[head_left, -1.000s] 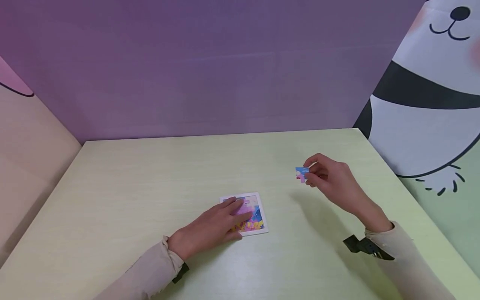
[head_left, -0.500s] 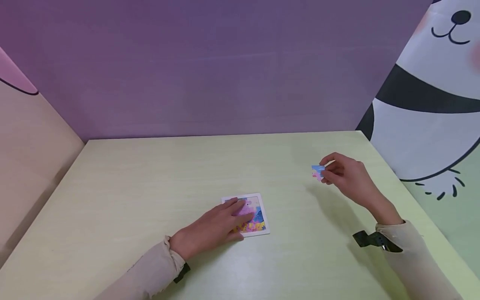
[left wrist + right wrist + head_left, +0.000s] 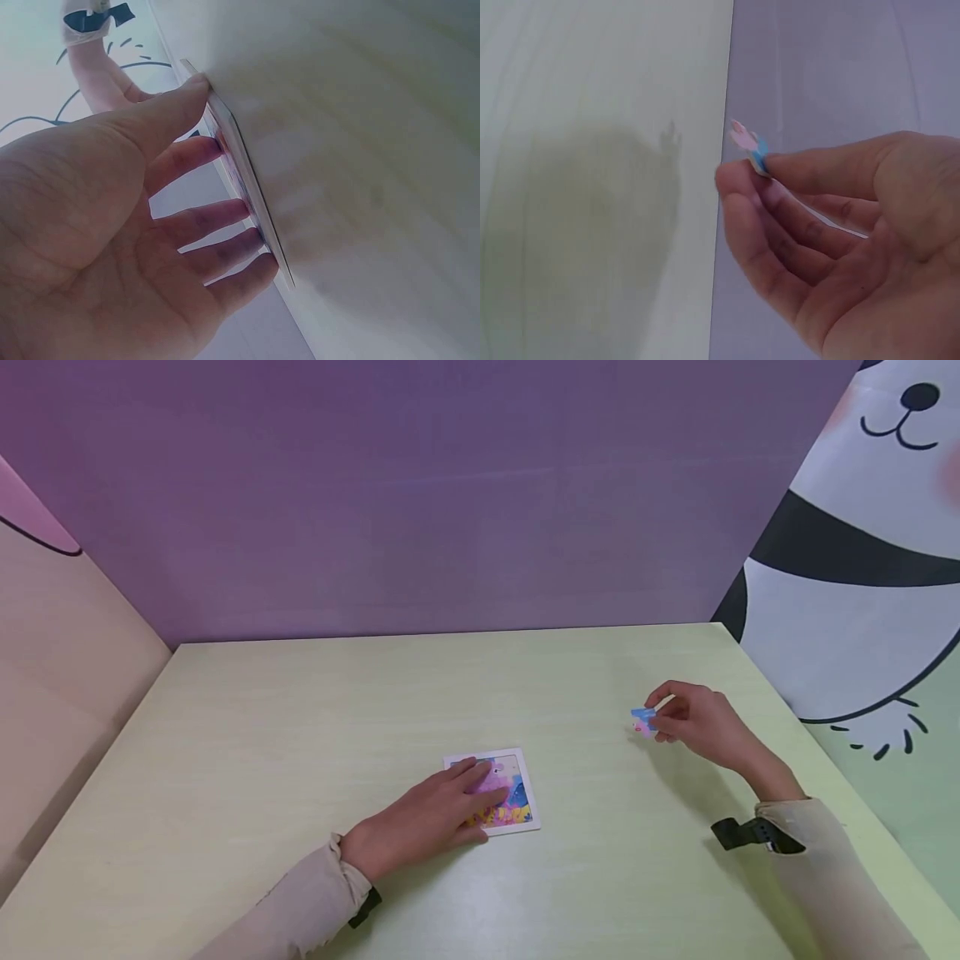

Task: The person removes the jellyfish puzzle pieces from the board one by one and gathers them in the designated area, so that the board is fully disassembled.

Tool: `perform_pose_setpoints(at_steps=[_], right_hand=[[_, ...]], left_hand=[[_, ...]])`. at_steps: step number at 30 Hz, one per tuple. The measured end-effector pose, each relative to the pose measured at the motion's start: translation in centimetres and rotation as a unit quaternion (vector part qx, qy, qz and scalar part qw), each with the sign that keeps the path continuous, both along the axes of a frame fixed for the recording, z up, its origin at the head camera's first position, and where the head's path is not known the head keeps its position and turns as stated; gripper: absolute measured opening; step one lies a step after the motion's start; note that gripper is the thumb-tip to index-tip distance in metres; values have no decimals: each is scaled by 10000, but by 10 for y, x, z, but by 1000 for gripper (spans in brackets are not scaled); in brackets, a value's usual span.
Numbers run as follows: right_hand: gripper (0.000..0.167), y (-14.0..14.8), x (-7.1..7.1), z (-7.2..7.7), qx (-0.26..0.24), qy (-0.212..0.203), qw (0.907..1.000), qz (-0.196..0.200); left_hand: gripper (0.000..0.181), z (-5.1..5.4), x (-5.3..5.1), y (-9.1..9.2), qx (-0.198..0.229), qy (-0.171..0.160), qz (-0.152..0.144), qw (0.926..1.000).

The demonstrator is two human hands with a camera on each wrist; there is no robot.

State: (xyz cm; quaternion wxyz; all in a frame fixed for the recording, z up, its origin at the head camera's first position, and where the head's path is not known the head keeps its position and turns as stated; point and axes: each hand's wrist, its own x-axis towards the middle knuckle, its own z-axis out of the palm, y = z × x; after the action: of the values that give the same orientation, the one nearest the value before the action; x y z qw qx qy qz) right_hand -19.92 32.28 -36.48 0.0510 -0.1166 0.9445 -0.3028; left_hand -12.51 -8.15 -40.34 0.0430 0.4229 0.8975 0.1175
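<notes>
1. The puzzle piece (image 3: 642,722) is held above the bench (image 3: 300,735), toward its far right corner, blue side facing the far edge, pink part nearward; its long axis is unclear.
2. The right hand (image 3: 703,723)'s grip is clamped on it, thumb against forefinger.
3. The left hand (image 3: 427,817), fingers apart, rests on the white-framed puzzle (image 3: 528,789), whose far side runs roughly along the bench's far edge.
4. Since a second ago the piece has moved toward the right edge; the left hand stays on the puzzle.
</notes>
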Motion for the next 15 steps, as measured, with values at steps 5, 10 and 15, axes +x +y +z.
perform_pose_setpoints(at_steps=[5, 10, 15], right_hand=[[20, 8, -3, -6, 102, -307, 9994, 113], [15, 11, -5, -14, 224, -534, 9982, 166], [14, 10, -6, -18, 611, -516, 9967, 161]], left_hand=[[56, -3, -1, 1, -5, 12, 9, 10000], [56, -4, -1, 1, 44, 35, -25, 10000], [56, -6, -1, -1, 154, -21, -5, 9999]])
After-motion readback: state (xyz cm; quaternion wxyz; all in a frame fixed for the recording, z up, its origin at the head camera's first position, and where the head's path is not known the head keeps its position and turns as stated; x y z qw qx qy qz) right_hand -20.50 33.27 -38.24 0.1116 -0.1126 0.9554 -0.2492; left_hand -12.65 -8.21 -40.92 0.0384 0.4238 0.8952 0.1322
